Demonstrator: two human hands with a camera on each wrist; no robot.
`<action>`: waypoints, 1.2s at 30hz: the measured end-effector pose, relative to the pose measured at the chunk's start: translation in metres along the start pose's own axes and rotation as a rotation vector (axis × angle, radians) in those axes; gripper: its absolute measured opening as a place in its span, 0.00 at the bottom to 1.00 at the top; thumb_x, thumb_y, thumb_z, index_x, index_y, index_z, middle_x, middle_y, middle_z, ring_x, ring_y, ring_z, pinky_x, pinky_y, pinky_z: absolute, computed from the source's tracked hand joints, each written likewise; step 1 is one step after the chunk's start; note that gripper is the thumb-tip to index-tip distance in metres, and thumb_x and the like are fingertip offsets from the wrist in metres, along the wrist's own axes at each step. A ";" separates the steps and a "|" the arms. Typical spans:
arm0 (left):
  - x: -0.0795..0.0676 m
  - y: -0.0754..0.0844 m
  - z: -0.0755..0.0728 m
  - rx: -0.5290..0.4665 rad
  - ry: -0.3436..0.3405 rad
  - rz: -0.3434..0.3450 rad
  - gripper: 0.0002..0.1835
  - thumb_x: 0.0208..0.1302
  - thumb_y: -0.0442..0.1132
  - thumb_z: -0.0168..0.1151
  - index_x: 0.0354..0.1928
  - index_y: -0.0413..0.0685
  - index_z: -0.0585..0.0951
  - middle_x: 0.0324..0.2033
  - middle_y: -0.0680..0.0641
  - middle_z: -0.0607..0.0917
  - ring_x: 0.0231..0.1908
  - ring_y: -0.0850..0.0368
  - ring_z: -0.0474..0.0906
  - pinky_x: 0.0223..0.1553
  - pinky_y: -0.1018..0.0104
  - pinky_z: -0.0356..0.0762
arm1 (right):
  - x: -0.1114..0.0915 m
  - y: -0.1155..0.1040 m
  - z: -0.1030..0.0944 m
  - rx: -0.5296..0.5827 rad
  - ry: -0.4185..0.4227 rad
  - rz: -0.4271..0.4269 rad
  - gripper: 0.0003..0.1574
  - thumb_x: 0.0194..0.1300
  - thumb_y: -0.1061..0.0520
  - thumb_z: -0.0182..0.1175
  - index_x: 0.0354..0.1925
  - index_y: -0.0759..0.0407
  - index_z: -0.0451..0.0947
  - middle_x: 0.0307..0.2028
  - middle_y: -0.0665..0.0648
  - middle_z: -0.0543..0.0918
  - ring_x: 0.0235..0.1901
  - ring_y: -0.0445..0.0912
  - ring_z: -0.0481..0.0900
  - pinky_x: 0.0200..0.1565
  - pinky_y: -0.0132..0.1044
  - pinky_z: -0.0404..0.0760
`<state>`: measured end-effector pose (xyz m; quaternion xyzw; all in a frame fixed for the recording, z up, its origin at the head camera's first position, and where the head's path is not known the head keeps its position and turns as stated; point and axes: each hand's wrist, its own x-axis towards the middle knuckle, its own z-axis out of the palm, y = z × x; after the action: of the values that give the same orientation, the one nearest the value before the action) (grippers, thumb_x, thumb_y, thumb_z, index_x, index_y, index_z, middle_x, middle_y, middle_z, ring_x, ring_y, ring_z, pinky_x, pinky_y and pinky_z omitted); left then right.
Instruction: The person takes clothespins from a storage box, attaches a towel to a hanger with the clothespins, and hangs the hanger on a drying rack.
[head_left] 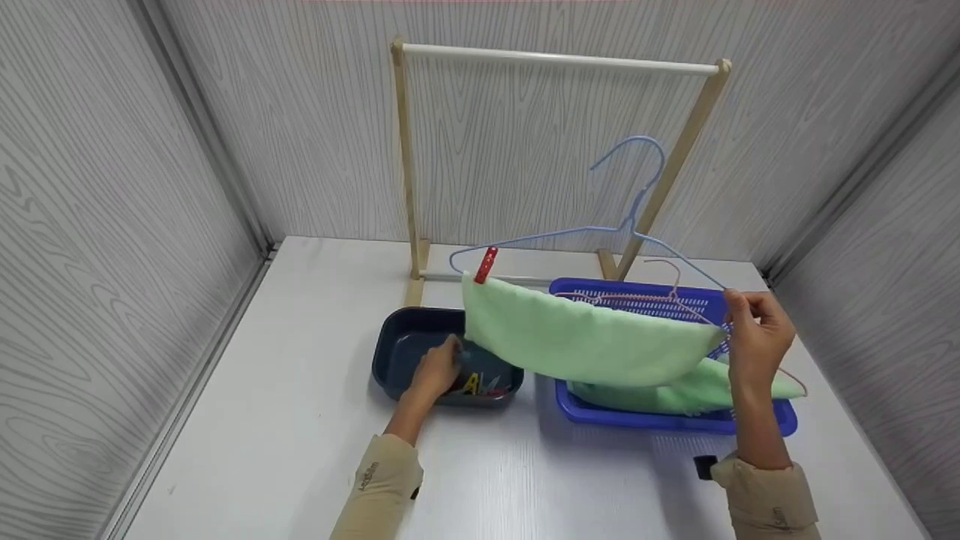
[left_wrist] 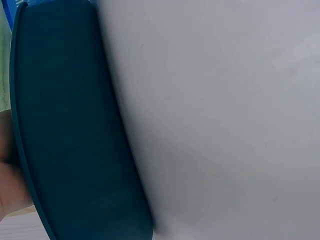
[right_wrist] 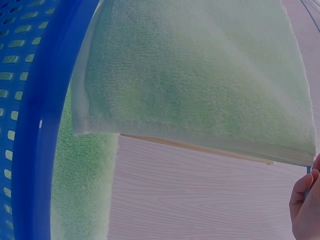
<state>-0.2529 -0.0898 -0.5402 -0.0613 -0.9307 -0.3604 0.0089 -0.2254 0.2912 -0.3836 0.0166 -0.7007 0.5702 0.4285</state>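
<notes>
While the right end of a light-blue, thin-framed hanger (head_left: pixel 628 223) and the adjoining corner of a pale-green terry towel (head_left: pixel 585 337) are pinched by the right hand (head_left: pixel 757 334), the towel's left corner is fastened to the hanger by a red clothespin (head_left: pixel 486 265). The towel is suspended above the left part of a blue perforated plastic basket (head_left: pixel 645 421), its left end reaching over the right edge of a dark-teal rectangular plastic tray (left_wrist: pixel 70 120). Inside that tray the left hand (head_left: pixel 436 369) is lowered, fingers bent; whether anything is gripped cannot be told. By the tray's near right corner a yellow clothespin (head_left: pixel 471 384) is seen. A second green towel (head_left: pixel 649 397) is contained in the basket.
</notes>
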 end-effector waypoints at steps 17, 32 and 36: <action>0.000 0.000 -0.002 -0.020 0.038 0.076 0.09 0.54 0.23 0.58 0.37 0.37 0.81 0.31 0.44 0.78 0.37 0.46 0.75 0.42 0.51 0.71 | 0.000 0.001 -0.001 -0.017 0.000 0.019 0.16 0.60 0.63 0.61 0.25 0.77 0.72 0.17 0.53 0.70 0.21 0.40 0.66 0.23 0.27 0.62; -0.002 0.000 -0.003 -0.031 0.029 0.062 0.12 0.50 0.19 0.58 0.38 0.34 0.79 0.32 0.41 0.78 0.37 0.46 0.75 0.40 0.54 0.74 | 0.000 0.002 -0.001 0.031 -0.011 0.036 0.15 0.58 0.65 0.63 0.23 0.76 0.72 0.16 0.54 0.70 0.18 0.40 0.64 0.21 0.27 0.60; -0.003 0.000 -0.004 -0.037 0.029 0.067 0.13 0.50 0.19 0.58 0.40 0.33 0.79 0.32 0.41 0.78 0.36 0.46 0.75 0.39 0.54 0.74 | 0.000 0.001 -0.001 0.019 -0.006 0.038 0.15 0.58 0.64 0.63 0.23 0.76 0.72 0.16 0.53 0.70 0.19 0.40 0.65 0.21 0.27 0.60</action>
<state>-0.2500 -0.0930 -0.5373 -0.0873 -0.9212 -0.3777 0.0332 -0.2259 0.2922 -0.3843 0.0091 -0.6966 0.5849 0.4154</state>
